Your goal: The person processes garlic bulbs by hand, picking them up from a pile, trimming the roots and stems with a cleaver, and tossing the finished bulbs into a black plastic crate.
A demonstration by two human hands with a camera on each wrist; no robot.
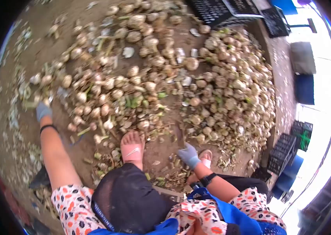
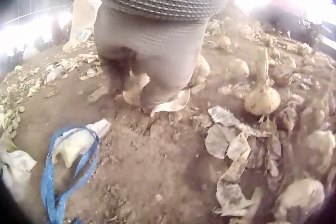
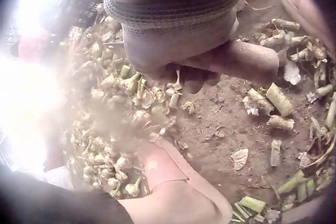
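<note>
At the far left of the head view, the gloved left hand [image 1: 43, 111] reaches down to the garlic at the edge of the scattered bulbs. In the left wrist view, that hand [image 2: 149, 50] has its fingers curled round a pale garlic bulb [image 2: 136, 88] close to the ground, partly hidden by the glove. The gloved right hand [image 1: 189, 155] is beside the right foot. It grips a wooden handle [image 3: 247, 60] in the right wrist view, where the hand [image 3: 178, 45] covers its middle; a thin blade [image 1: 182, 131] extends away from the fingers.
A large garlic pile [image 1: 236, 82] lies at the right, with looser bulbs [image 1: 134, 80] across the middle. Black crates [image 1: 282, 153] stand along the right edge. Cut stems [image 3: 280, 99] lie around the sandalled feet [image 1: 133, 149]. A blue string loop [image 2: 48, 174] is near the left hand.
</note>
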